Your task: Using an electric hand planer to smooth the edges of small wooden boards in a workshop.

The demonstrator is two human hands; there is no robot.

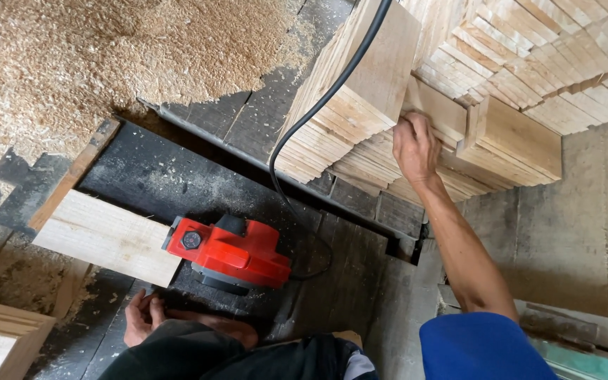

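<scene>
A big stack of pale boards (pixel 501 77) fills one to two o'clock. At centre, a red electric planer (pixel 230 253) rests against a plank (pixel 107 236). The right hand (pixel 415 146) grips a stacked board's end; the left hand (pixel 138 318), at seven o'clock, lies loosely curled, empty.

The person wears a bright blue short sleeve (pixel 483 346) that leaves the forearm bare, dark trousers (pixel 248 360) with a pale grey patch at one side, no gloves and bare feet.
</scene>
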